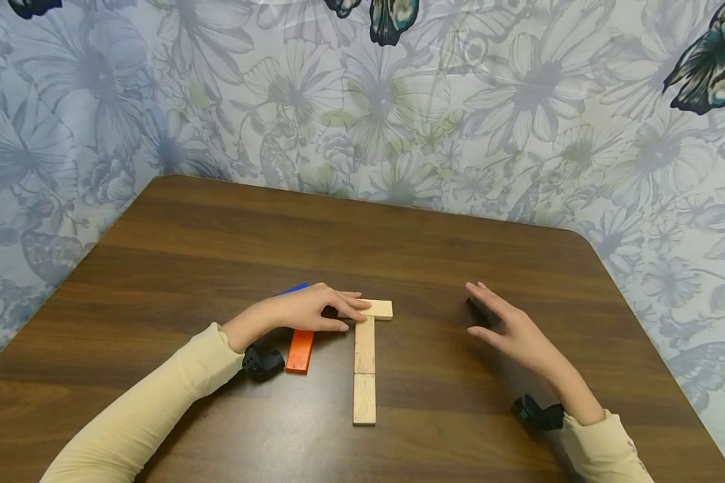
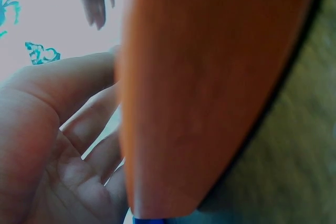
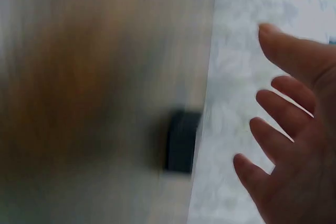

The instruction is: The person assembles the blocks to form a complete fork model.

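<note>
Two pale wooden blocks, an upper block [image 1: 364, 345] and a lower block [image 1: 364, 400], lie end to end in a line. Across their far end lies another pale wooden block [image 1: 382, 309]. My left hand [image 1: 305, 308] rests its fingertips on the left part of that crosswise block, the thumb held apart. Under the left wrist is an orange block [image 1: 300, 352], large in the left wrist view [image 2: 194, 77]. A blue block [image 1: 296, 288] shows partly behind this hand. My right hand [image 1: 516, 332] hovers with spread fingers, holding nothing, near a black block [image 3: 182, 142].
The brown wooden table [image 1: 229, 235] has rounded far corners. Behind it stands a wall [image 1: 489, 114] patterned with flowers and butterflies. A black wrist camera [image 1: 538, 412] sits on the right wrist and another camera [image 1: 262, 364] on the left.
</note>
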A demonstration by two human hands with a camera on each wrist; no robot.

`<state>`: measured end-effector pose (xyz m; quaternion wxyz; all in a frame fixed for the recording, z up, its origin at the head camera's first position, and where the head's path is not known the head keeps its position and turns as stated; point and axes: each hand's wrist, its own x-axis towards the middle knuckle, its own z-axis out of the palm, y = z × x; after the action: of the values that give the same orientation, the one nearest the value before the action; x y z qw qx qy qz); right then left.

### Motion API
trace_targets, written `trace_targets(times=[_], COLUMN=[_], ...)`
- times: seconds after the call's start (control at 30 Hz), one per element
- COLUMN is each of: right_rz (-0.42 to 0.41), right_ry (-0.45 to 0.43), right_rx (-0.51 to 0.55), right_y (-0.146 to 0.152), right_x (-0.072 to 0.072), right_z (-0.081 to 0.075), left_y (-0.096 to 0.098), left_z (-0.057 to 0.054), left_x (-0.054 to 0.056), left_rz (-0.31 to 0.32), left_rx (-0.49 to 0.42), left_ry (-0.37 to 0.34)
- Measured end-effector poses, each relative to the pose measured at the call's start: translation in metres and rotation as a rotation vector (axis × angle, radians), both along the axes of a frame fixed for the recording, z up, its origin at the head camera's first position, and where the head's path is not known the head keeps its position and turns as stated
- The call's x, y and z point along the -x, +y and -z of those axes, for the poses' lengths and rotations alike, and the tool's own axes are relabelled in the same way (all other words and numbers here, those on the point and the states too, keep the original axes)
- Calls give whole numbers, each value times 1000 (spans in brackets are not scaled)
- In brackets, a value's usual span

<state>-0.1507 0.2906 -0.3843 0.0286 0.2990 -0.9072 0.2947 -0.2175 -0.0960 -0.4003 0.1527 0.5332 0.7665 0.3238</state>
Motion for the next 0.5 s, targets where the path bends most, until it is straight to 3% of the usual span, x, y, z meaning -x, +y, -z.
trace_targets(times=[0.1, 0.27, 0.4, 0.5], right_rz=[5, -54, -85, -109], right_ry=[-155, -384, -503, -542], right_rx=[-11, -26, -37, -51], right_y=[17, 36, 42, 42], right_x=[8, 21, 28, 31], right_z=[0, -1, -3, -3], left_y=[-2, -5, -8, -10], left_z=[1, 0, -1, -1], left_x=[-1, -5, -7, -8], left_rz=[8, 17, 23, 23], left_rx=[-2, -4, -6, -4], left_ry=[1, 6, 4, 3])
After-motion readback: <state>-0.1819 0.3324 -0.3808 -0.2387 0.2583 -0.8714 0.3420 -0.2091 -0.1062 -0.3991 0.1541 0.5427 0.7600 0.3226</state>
